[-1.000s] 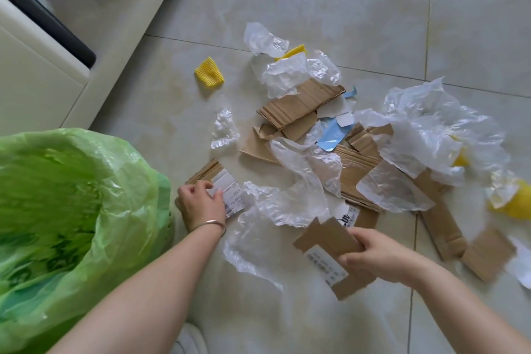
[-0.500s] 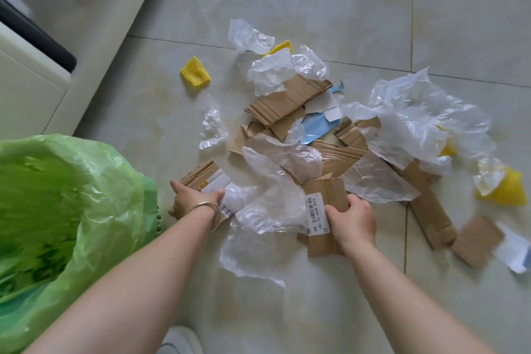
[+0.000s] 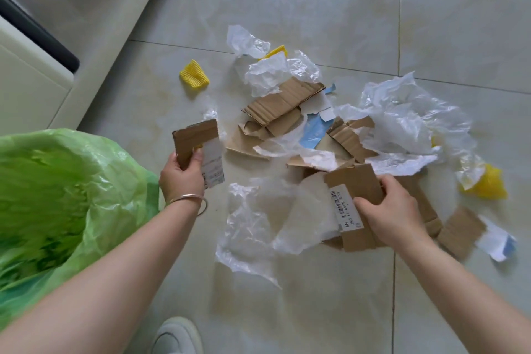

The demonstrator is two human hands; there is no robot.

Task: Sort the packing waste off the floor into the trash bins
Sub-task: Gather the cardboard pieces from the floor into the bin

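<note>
The green bin bag [image 3: 57,195] filled the near-left of the view, its mouth open, and everything else lay to its right on the pale tiled floor [image 3: 316,310]. Just beside the bag's right edge, the left hand [image 3: 181,178], a thin metal bangle [image 3: 189,200] on its wrist, had its grip closed on a small cardboard piece [image 3: 195,138] with a white label, held up clear of the floor and roughly upright. Well to the right of the bag, the right hand [image 3: 393,213] had its grip closed on a second cardboard piece [image 3: 356,190] bearing a white barcode label [image 3: 344,207]; whether that piece touched the floor could not be told. Between that piece and the bag lay a crumpled sheet of clear plastic film [image 3: 258,227], flat on the tiles. Farther from the bag, beyond both hands, the main heap of waste sat on the floor: torn corrugated cardboard [image 3: 284,100] mixed with more crumpled clear plastic [image 3: 402,121] and a scrap of light blue paper [image 3: 314,132]. A yellow foam net [image 3: 194,77] lay alone on the tiles on the bag's far side of the heap, apart from the rest, and another yellow piece [image 3: 488,184] lay at the heap's far-right edge, partly under plastic. More cardboard scraps [image 3: 459,230] rested past the right hand, farthest from the bag. A pale cabinet with a dark handle [image 3: 37,29] stood behind the bag, and the toe of a white shoe [image 3: 175,336] showed at the bottom edge.
</note>
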